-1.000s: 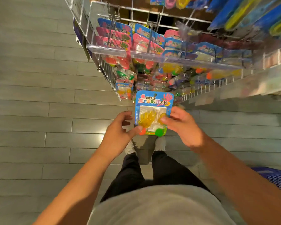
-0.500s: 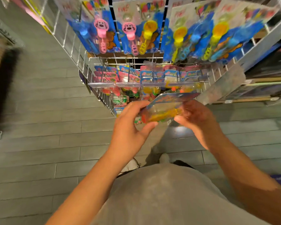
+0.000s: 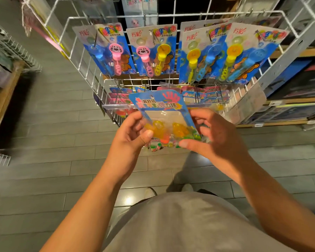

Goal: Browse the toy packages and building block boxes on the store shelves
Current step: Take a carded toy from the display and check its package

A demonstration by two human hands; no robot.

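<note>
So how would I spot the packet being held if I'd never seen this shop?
Find the white wire rack hung with bubble wand cards. Just below and in front, both hands hold one blue packet. Unlike the hanging cards, it has yellow toys under clear plastic.

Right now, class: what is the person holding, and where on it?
A blue toy package, gripped at its lower side edges by left hand and right hand.

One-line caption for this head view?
Left hand and right hand hold a blue-carded blister toy pack before a white wire rack.
</note>
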